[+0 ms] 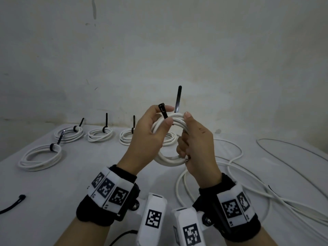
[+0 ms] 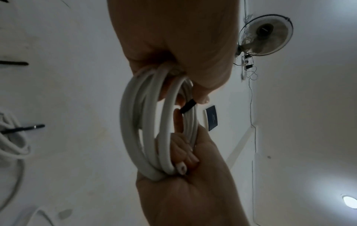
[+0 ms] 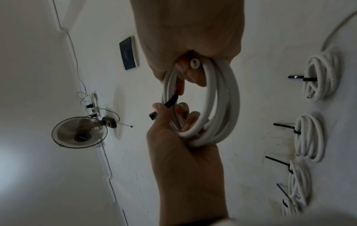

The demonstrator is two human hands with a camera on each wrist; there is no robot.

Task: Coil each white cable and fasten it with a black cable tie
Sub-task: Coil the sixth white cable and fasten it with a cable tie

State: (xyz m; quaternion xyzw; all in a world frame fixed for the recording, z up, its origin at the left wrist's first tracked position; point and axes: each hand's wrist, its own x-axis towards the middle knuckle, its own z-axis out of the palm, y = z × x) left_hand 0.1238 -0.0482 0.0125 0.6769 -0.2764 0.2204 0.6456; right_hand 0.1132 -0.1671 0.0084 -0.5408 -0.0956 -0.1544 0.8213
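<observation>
I hold a coiled white cable (image 1: 170, 159) upright above the table with both hands. My left hand (image 1: 167, 115) pinches the head end of a black cable tie (image 1: 178, 99) between thumb and forefinger at the coil's top, with its other fingers through the loop. The tie's tail sticks straight up behind the coil. My right hand (image 1: 188, 139) grips the coil's right side and bottom, pinning the cut cable end. In the left wrist view the coil (image 2: 131, 122) and tie (image 2: 188, 106) show between the hands. The right wrist view shows the coil (image 3: 228, 99) and the tie (image 3: 170, 101).
Several tied coils (image 1: 41, 157) (image 1: 100, 134) lie in a row at the back left of the white-covered table (image 1: 88, 174). Loose white cable (image 1: 230, 167) sprawls over the right side. A spare black tie (image 1: 12, 204) lies at the front left. A wall stands close behind.
</observation>
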